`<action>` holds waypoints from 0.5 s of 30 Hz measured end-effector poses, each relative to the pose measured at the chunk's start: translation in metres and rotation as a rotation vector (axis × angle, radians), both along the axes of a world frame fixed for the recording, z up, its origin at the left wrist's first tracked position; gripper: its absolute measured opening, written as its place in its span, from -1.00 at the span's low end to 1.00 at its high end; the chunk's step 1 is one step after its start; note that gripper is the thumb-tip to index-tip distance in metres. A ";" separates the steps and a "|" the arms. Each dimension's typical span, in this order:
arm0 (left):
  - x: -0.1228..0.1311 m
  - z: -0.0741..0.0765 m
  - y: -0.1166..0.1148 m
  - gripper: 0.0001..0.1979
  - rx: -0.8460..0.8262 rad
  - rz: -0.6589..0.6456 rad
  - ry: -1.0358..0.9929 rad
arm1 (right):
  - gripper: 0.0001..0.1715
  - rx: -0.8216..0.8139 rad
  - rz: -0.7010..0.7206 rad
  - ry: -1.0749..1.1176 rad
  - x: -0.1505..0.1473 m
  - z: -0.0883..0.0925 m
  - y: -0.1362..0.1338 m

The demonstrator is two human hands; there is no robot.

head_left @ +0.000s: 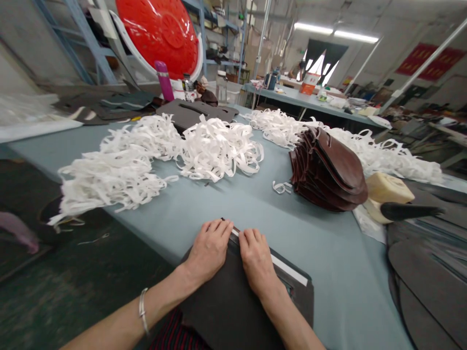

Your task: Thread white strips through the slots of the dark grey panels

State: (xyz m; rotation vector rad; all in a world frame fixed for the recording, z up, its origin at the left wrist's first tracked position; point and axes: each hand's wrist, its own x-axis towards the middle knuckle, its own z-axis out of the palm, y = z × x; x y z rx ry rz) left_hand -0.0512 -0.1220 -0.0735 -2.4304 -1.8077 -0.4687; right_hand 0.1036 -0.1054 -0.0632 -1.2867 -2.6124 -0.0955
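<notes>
Two at work — left hand (209,249) just beside right hand (257,260), fingertips down on the dark sheet (230,304) along its white strip (290,270), near on the bench (292,226), likely steadying that edge. Thumbs hidden: can't tell any pinch. White ribbons (222,148) heaped far — probably leaving room.

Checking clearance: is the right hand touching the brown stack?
Apart: the head view shows bare blue-green tabletop between the right hand and the brown stack.
</notes>
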 end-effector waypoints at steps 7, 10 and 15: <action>0.002 0.003 -0.002 -0.57 -0.008 0.024 0.003 | -0.61 0.102 0.051 -0.065 0.114 -0.003 -0.046; 0.002 0.001 -0.002 -0.57 -0.016 0.024 -0.011 | -0.61 0.140 0.037 -0.079 0.146 -0.005 -0.064; 0.000 0.002 -0.005 -0.57 -0.014 0.031 -0.067 | -0.62 0.160 -0.027 -0.126 0.156 -0.008 -0.072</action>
